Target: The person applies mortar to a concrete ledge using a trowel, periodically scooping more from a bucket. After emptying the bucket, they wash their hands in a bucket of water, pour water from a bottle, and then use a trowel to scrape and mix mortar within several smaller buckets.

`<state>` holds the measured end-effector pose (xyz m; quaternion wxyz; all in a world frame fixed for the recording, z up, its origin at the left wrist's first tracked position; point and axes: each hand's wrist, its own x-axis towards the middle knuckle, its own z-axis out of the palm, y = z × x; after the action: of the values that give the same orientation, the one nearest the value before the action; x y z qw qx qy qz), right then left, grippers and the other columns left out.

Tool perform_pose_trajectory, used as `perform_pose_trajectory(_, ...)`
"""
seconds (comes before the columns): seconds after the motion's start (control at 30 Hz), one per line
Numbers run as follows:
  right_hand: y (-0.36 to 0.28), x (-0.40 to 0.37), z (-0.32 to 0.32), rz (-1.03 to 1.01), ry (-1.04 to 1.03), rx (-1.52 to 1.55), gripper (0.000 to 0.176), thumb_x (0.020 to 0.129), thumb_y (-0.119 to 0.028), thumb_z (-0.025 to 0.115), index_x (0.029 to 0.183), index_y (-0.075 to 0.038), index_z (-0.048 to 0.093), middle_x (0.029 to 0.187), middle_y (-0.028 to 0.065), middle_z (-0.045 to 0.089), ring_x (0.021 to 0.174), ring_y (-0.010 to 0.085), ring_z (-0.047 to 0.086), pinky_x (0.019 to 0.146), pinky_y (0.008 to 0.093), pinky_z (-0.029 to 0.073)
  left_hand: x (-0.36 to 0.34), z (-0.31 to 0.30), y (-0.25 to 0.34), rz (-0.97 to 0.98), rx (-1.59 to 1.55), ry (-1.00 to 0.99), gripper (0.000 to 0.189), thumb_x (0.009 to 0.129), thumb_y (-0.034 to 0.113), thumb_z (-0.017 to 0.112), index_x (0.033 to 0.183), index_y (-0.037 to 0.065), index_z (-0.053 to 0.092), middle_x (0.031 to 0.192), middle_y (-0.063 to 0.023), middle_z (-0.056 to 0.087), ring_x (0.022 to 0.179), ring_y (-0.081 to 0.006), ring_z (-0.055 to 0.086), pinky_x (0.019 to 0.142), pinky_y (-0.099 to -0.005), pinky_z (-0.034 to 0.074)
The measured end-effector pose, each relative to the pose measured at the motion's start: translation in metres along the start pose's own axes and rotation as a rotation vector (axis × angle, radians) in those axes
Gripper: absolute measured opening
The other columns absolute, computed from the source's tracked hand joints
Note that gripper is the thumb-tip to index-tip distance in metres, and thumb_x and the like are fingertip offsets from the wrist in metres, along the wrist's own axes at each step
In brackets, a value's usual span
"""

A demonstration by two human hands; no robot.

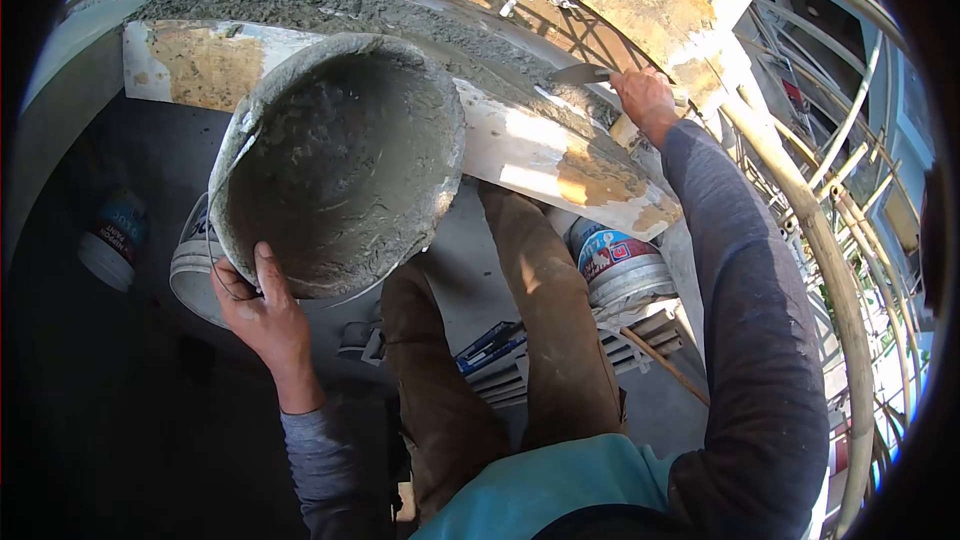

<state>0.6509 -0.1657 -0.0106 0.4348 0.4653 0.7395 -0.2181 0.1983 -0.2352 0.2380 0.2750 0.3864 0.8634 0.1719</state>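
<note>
My left hand [264, 315] is closed on the near-left rim of a mortar-caked bucket [440, 130], its thumb over the edge. The bucket tilts toward me, and wet grey mortar [325, 145] coats its inside and bottom. Farther right, my right hand [645, 100] is wrapped round the handle of a trowel [580, 73]. Its metal blade points left, close over the mortar-covered ledge [500, 55]. A long mortar-stained board [530, 145] runs along the near side of that ledge, partly hidden behind the bucket.
Bamboo scaffold poles [825, 230] stand along the right side. Below are a paint bucket [622, 265] beside my legs, another paint bucket [115, 240] in shadow at left, and a white pail [195, 270] under the mortar bucket. A wooden stick [665, 365] leans near several stacked strips.
</note>
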Motion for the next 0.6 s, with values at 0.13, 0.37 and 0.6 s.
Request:
perform_pose_trajectory(0.13,0.011,-0.025,-0.014,0.121,0.047,0.052,0.018,0.092,-0.014,0.050,0.107,-0.014,0.060,0.094,0.0111,0.065,0.093,0.0296,0.067,0.074,0.0445,0.054,-0.002,0.002,-0.001,-0.039,-0.041,-0.006,0.015,0.095,0.013,0.061,0.094,0.001,0.052,0.086,-0.0006,0.053,0.078,-0.0068,0.046,0.075,-0.0217,0.040)
perform_pose_trajectory(0.37,-0.022,0.016,-0.020,0.080,0.075,0.160,0.014,0.092,-0.013,0.050,0.103,-0.013,0.059,0.094,0.0111,0.066,0.091,0.0291,0.067,0.073,0.0434,0.055,-0.001,0.000,0.002,-0.017,-0.010,-0.009,0.015,0.095,0.013,0.061,0.095,0.001,0.052,0.085,-0.0007,0.053,0.078,-0.0071,0.046,0.075,-0.0226,0.040)
perform_pose_trajectory(0.6,-0.006,-0.004,-0.034,0.110,0.210,0.188,0.014,0.092,-0.015,0.052,0.103,-0.011,0.060,0.096,0.0116,0.065,0.091,0.0297,0.067,0.075,0.0437,0.054,-0.003,0.002,-0.002,-0.023,-0.059,-0.005,0.015,0.095,0.013,0.061,0.097,0.001,0.052,0.087,-0.0011,0.054,0.079,-0.0071,0.048,0.076,-0.0216,0.041)
